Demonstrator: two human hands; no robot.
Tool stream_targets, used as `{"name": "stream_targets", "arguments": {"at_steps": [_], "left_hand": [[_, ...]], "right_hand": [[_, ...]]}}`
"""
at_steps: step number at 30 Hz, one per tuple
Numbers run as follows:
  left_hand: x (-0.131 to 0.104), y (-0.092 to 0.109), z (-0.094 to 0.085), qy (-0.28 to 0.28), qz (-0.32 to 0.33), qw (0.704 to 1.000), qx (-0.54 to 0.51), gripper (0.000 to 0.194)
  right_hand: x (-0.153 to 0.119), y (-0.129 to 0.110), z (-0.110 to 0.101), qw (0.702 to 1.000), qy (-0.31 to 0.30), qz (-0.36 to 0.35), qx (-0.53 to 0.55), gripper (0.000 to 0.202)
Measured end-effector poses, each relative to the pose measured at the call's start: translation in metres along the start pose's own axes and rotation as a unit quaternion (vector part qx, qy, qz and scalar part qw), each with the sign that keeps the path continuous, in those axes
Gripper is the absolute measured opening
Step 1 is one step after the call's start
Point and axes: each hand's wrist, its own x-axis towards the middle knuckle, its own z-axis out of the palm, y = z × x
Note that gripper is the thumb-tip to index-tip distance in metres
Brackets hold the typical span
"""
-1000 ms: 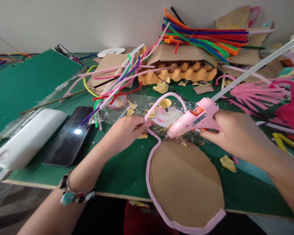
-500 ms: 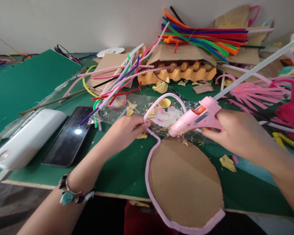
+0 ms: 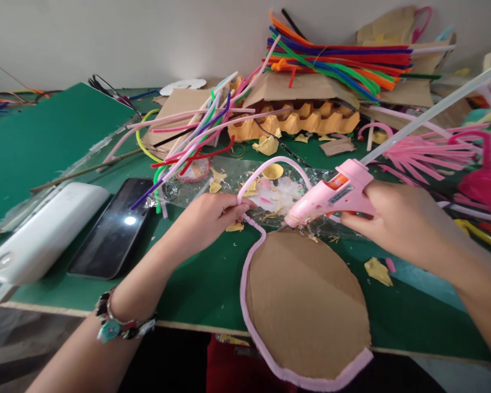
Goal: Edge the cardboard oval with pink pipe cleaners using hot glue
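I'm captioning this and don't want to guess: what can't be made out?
Head view throughout:
Handle of glue gun: mostly hidden by right hand.
Its label: too small to read.
Far end of glue stick: cut off by right edge.
Pinched part of pink stem: hidden by left hand.

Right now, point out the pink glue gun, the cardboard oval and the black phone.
Pink glue gun [image 3: 324, 197]: head view, on the side of its body.
Cardboard oval [image 3: 309, 305]: head view, middle of its bare brown face.
Black phone [image 3: 109, 234]: head view, on its glossy dark face.
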Motion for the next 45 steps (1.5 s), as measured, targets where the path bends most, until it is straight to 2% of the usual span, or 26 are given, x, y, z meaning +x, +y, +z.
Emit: {"name": "stream_targets", "arguments": {"at_steps": [9,17,23,37,45], "left_hand": [[-0.001,-0.001,-0.001,0.000,-0.002,1.000,-0.004,0.033],[0.000,0.000,0.000,-0.007,-0.010,1.000,-0.004,0.033],[0.000,0.001,-0.001,-0.005,-0.012,1.000,-0.006,0.031],[0.000,0.002,0.000,-0.005,-0.023,1.000,-0.018,0.031],[0.000,0.002,0.000,0.001,-0.017,1.000,-0.017,0.031]], "right_hand": [[-0.003,0.005,0.002,1.000,0.013,-0.019,-0.008,0.017],[-0.002,0.006,-0.001,1.000,0.020,-0.006,0.008,0.019],[-0.003,0.003,-0.002,1.000,-0.017,0.002,0.006,0.014],[-0.005,0.010,0.000,1.000,0.010,-0.013,0.002,0.020],[-0.006,0.016,0.002,1.000,0.007,-0.019,0.024,0.014]]}}
